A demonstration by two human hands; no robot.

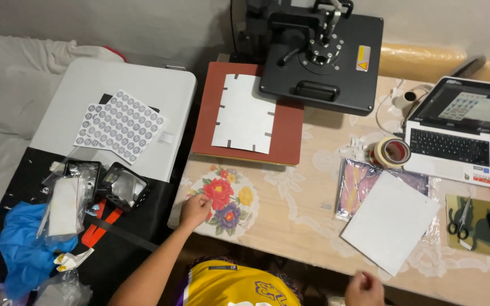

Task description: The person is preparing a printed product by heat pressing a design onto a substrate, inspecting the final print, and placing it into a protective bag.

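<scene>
Left hand pinches the flowered round print's edge; right hand, fingers curled, holds nothing, below a white sheet.

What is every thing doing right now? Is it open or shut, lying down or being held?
heat press: top plate swung aside, red pad uncovered
white sheet: lying flat on the pad
laptop: open, screen lit
tape roll: resting against the laptop
scissors: lying flat
left hand: touching the flowered tablecloth
right hand: holding nothing visible
</scene>
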